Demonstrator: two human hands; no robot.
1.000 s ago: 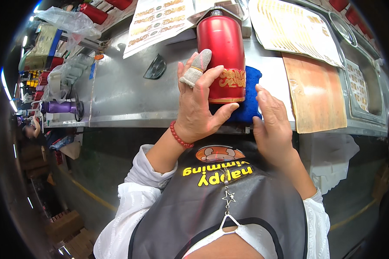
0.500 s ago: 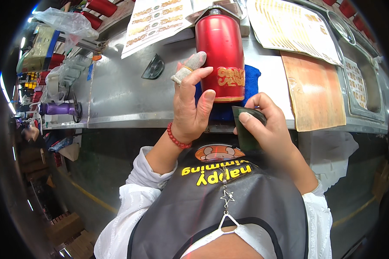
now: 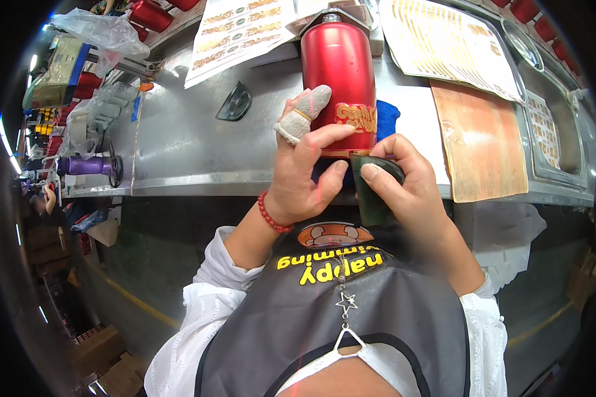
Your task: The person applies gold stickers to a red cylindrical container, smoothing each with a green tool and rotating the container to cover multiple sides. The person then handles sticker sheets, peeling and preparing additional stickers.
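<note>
A shiny red metal bottle (image 3: 338,59) lies on a blue cloth (image 3: 387,118), its neck pointing away from me and its gold-rimmed base toward me. A gold ornamental decal (image 3: 355,118) sits on its side near the base. My left hand (image 3: 304,159), fingers apart, rests against the bottle, a fingertip on the decal; one finger wears a grey fabric finger cover (image 3: 304,114). Between thumb and fingers, my right hand (image 3: 404,178) pinches a dark green flat scraper (image 3: 372,202) just beside the base.
Another dark scraper piece (image 3: 235,102) lies on the metal table (image 3: 192,142) at left. Decal sheets (image 3: 235,40) lie behind it, with more printed sheets (image 3: 444,49) at back right. A ribbed orange-brown board (image 3: 480,145) is near the right edge, beside a metal tray (image 3: 569,159).
My left hand has moved right and slightly down, bringing a finger onto the decal. My right hand, still pinching the scraper, has shifted slightly left toward the bottle's base.
</note>
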